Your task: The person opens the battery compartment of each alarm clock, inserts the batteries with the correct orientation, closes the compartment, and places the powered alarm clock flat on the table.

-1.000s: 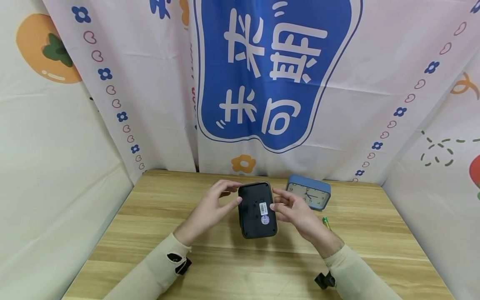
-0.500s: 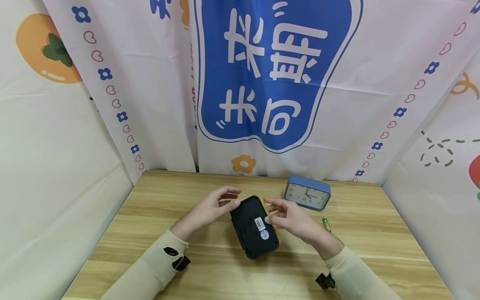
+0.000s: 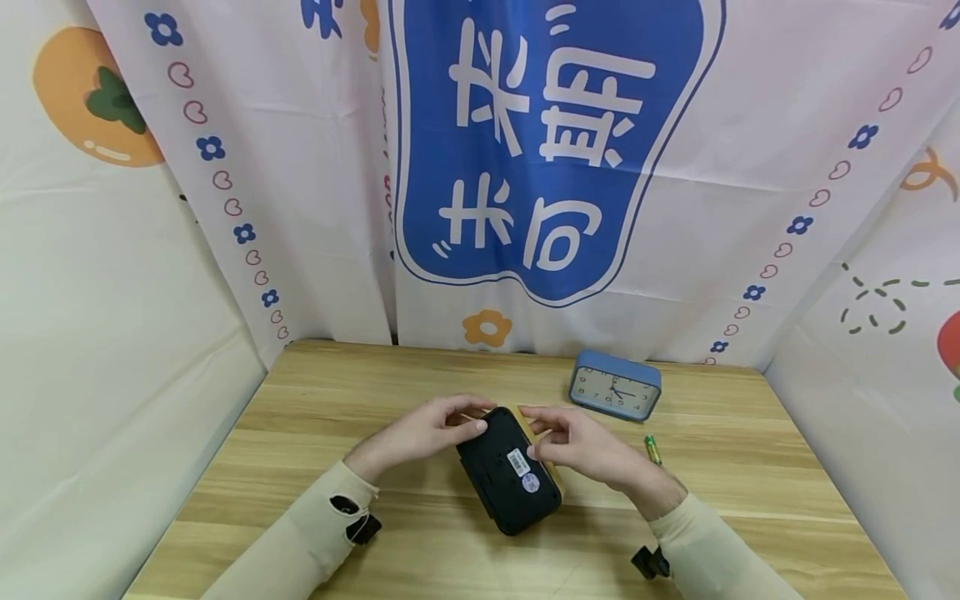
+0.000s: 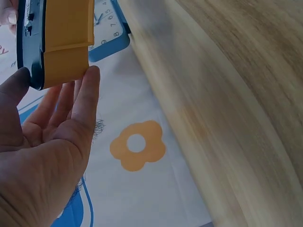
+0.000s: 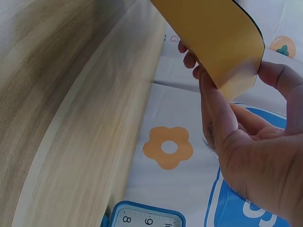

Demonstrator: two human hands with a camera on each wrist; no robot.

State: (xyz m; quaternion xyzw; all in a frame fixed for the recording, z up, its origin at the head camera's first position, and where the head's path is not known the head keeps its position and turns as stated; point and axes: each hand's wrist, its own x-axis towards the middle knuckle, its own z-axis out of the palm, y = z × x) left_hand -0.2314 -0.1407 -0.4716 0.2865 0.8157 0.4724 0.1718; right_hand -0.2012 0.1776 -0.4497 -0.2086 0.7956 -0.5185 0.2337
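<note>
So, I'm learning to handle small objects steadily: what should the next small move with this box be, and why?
Probably slide the right hand a little toward the near end of the black and yellow box. It and the left hand both grip toward the far end, leaving no hand at the near end, so that might steady it.

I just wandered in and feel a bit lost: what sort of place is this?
Probably a small booth set up for tabletop work. Printed sheets line the back and both sides of a wooden table, where a left hand and right hand hold a black-and-yellow case.
</note>
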